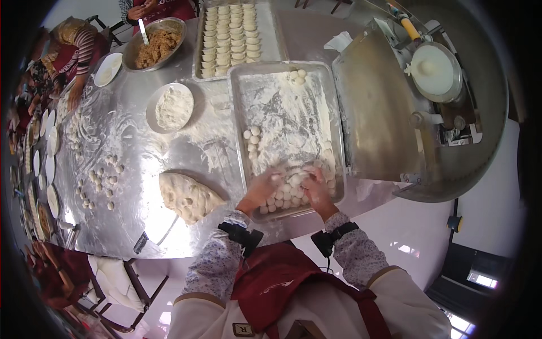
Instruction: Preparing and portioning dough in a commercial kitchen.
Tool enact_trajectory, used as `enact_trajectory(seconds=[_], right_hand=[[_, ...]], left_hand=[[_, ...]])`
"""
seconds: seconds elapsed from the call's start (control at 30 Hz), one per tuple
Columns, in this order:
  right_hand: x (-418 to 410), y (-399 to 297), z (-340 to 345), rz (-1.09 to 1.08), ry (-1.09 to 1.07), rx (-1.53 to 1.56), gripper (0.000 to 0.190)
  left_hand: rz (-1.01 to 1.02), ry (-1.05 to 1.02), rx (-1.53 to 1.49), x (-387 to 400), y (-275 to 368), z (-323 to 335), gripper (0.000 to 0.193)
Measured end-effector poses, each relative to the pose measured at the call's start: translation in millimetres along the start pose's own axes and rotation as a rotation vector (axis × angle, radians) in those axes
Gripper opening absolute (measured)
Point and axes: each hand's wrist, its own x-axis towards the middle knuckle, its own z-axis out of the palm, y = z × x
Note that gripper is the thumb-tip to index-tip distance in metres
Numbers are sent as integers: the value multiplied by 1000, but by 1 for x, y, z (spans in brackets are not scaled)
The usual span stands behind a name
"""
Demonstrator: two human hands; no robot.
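Observation:
A floured metal tray [233, 106] lies before me, with a pile of small dough balls [288, 195] at its near end. My left hand [267, 183] is at the left of the pile and my right hand [314, 184] at its right, both with blurred, curled fingers among the balls. Whether either hand grips a ball cannot be made out. More dough balls [253, 142] lie along the tray's left side, and a few [298, 76] at its far end. A large lump of dough [188, 197] rests on the metal table, left of the tray.
A bowl of flour [173, 108], a bowl of filling [157, 46] with a spoon, and a tray of dumplings [197, 63] stand beyond. Loose dough pieces [99, 180] lie left. A metal machine [377, 106] borders the tray's right. Co-workers [78, 46] work at the far left and across.

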Motion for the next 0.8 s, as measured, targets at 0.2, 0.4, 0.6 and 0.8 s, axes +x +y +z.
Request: enact_trajectory(seconds=[0.2,0.4,0.6,0.8], right_hand=[[4,0,-10,-23,-48,-91,18],[7,-17,-10,-123,-12,-128,11],[15,-13,-12,115,-261,-167,20],[42,-19,-45,-301,162,-285,72]], left_hand=[[-72,97,-12,2,14,9,26],[70,-67,52,11,35,-1,22],[94,-144,-316,18,27,6,28],[-6,426,214,39,50,-30,49]])
